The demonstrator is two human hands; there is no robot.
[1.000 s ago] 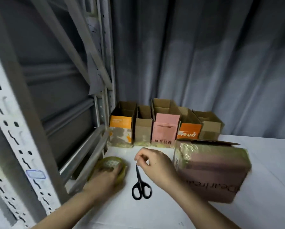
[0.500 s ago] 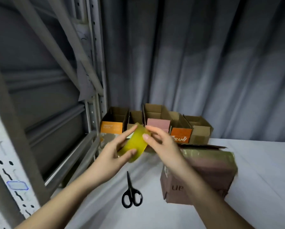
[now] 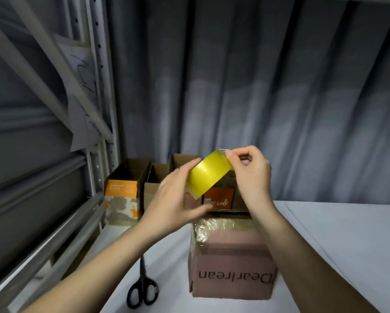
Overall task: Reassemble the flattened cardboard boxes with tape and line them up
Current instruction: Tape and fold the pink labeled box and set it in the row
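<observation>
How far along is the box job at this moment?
Done: several assembled boxes lined up by the curtain. In hand: left hand holds the yellow tape roll; right hand picks at its end. Left: finishing the pink box and lining it up; scissors lie unused.

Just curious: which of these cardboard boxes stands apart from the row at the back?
The pink box printed "Dearlean", wrapped in tape, nearest the person; the others line the curtain.
</observation>
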